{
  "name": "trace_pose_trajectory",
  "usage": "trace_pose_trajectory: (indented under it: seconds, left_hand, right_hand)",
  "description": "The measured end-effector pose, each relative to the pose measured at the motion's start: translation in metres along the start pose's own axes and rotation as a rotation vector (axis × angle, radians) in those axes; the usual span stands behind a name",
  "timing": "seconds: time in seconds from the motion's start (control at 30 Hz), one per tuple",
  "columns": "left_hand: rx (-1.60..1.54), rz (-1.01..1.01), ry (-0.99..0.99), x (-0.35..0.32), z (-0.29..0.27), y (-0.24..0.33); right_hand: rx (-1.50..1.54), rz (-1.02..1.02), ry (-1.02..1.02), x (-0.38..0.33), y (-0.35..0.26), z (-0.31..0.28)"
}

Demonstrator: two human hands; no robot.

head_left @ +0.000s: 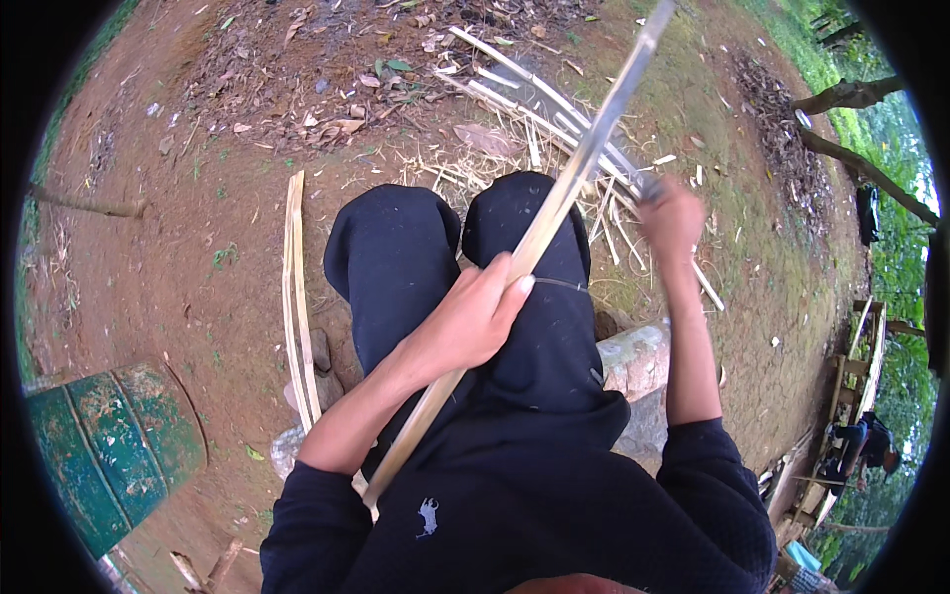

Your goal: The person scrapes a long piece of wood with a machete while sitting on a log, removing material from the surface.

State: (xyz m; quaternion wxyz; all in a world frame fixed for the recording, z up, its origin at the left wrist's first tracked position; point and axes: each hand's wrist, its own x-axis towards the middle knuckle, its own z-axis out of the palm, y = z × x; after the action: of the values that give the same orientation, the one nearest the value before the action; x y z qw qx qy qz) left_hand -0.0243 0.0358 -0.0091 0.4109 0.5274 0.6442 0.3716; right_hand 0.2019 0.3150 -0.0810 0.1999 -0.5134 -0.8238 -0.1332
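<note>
- The bamboo strip runs past the top edge of the picture, so its far end is cut off; its near end disappears between the left arm and the dark clothing.
- The left hand wraps the strip, hiding the part beneath the palm.
- The tool in the right hand is blurred; its handle is hidden in the fist, and its kind cannot be told.
- The green barrel is cut off by the dark rim at lower left.
- The stone is mostly hidden under the legs.
- The person at far right is too small to make out.
</note>
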Motion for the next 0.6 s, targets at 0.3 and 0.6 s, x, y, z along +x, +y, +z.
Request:
trace_pose_trajectory:
  seconds: [0.3, 0.6]
  left_hand:
    - [-0.378, -0.209, -0.137, -0.006, -0.013, 0.008]
    - [-0.46, -0.253, -0.227, -0.003, -0.007, 0.012]
  right_hand:
    - [0.471, 0.35, 0.1, -0.014, 0.03, -0.09]
    - [0.528, -0.267, -0.032, -0.069, -0.084, -0.098]
